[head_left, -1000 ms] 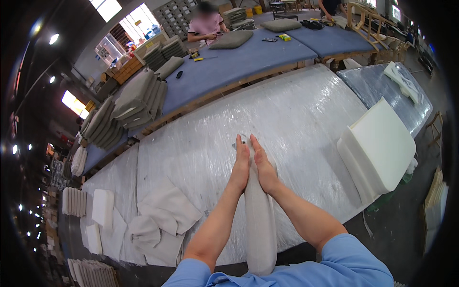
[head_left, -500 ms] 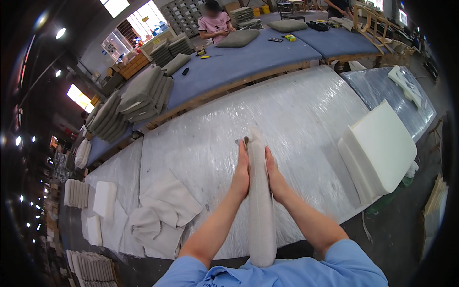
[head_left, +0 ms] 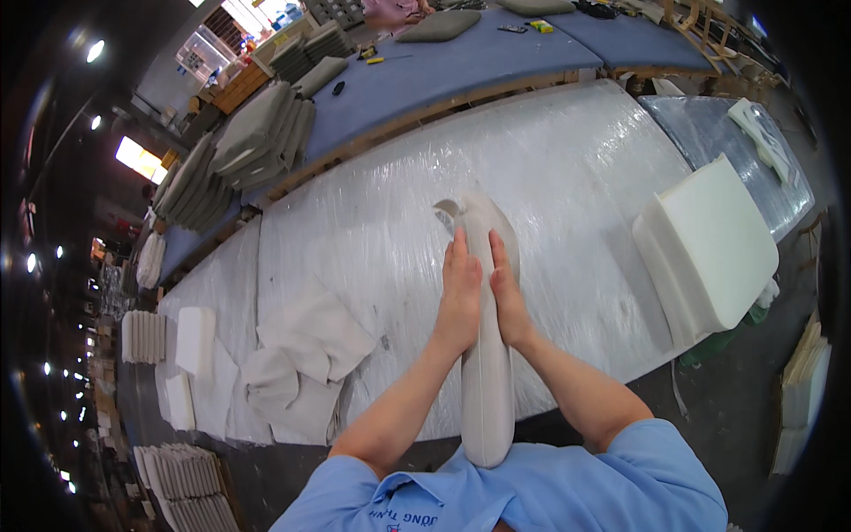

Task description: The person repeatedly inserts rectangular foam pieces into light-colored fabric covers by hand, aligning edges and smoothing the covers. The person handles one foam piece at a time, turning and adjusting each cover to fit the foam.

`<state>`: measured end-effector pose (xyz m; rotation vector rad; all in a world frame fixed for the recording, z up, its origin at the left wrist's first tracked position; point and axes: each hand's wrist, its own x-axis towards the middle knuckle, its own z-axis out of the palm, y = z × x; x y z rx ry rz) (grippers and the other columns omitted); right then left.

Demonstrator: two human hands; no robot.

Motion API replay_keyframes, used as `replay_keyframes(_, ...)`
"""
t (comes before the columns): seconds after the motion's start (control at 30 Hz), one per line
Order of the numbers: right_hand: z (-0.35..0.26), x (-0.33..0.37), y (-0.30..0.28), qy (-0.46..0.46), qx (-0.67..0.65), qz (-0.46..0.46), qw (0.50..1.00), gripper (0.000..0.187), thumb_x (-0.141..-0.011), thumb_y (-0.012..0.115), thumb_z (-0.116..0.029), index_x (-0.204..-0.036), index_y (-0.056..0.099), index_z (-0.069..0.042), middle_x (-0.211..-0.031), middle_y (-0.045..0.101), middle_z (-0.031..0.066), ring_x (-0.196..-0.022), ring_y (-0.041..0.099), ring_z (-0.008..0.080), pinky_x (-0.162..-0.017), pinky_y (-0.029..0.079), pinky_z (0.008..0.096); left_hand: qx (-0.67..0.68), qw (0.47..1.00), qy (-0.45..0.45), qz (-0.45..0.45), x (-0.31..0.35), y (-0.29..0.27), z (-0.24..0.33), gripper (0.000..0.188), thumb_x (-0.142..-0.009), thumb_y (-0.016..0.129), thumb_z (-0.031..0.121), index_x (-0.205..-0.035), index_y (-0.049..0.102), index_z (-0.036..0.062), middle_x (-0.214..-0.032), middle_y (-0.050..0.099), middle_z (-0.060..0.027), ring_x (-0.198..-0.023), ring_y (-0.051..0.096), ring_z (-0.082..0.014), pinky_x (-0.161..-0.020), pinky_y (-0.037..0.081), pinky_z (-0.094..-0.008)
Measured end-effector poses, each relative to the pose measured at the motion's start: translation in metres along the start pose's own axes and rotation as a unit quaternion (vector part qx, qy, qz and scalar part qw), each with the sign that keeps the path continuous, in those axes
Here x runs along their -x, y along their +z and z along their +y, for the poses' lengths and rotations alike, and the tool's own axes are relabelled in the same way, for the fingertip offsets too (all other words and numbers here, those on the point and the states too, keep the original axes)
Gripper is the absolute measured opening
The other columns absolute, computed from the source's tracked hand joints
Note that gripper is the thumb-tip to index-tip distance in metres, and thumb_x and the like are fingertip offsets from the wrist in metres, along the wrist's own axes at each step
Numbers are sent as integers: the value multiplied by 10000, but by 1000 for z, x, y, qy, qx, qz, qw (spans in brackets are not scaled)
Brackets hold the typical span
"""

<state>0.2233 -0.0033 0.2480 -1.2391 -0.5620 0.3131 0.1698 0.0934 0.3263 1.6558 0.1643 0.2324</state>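
A light beige cushion (head_left: 487, 381) stands on its narrow edge, pointing away from my body, its near end against my shirt. My left hand (head_left: 460, 288) lies flat on its left side, with the fingers stretched out forward. On the opposite side my right hand (head_left: 507, 297) presses flat, its fingers straight too. Both hands are open, and the cushion is squeezed between the palms. A loose flap of fabric (head_left: 445, 209) curls out at the far end, just beyond my left fingertips. The cushion's lower edge is hidden from me.
The table (head_left: 567, 293) is wrapped in clear film. Crumpled beige fabric covers (head_left: 306, 355) lie left, near white foam pieces (head_left: 195, 341). Stacked white foam pads (head_left: 709, 253) stand right. Beyond is a blue-topped table (head_left: 417, 89) with grey cushion stacks (head_left: 261, 133) and a person (head_left: 394, 11).
My hands and the cushion's far end sit higher in the picture. My left hand has moved further over the cushion's top edge. The view has tipped downward.
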Motion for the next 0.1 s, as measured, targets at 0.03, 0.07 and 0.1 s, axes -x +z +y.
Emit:
replay_keyframes(0.03, 3, 3, -2, 32, -38, 0, 999, 745, -1130, 264, -505, -1664, 84, -18, -1749, 69, 153, -1619, 10, 288, -1302, 50, 400, 36, 999, -2, -4, 5, 1, 3, 742, -1131, 300, 483, -1663, 82, 13, -1745, 72, -159, -1615, 14, -301, -1297, 66, -416)
replay_keyframes(0.07, 8, 5, -4, 60, -78, -1, 995, 751, -1129, 267, -507, -1665, 73, -17, -1750, 66, 148, -1619, 7, 288, -1303, 49, 398, 69, 998, -3, -6, 9, 1, 8, 755, -1128, 310, 497, -1664, 85, 16, -1746, 75, -153, -1616, 17, -296, -1298, 69, -414)
replay_keyframes(0.1, 12, 11, -6, 91, -68, -5, 994, 820, -1103, 303, -579, -1668, 70, -33, -1753, 45, 140, -1619, -2, 299, -1304, 45, 402, 70, 998, -6, -3, 13, 1, 7, 755, -1128, 310, 497, -1664, 85, 16, -1746, 75, -153, -1616, 17, -296, -1298, 69, -414)
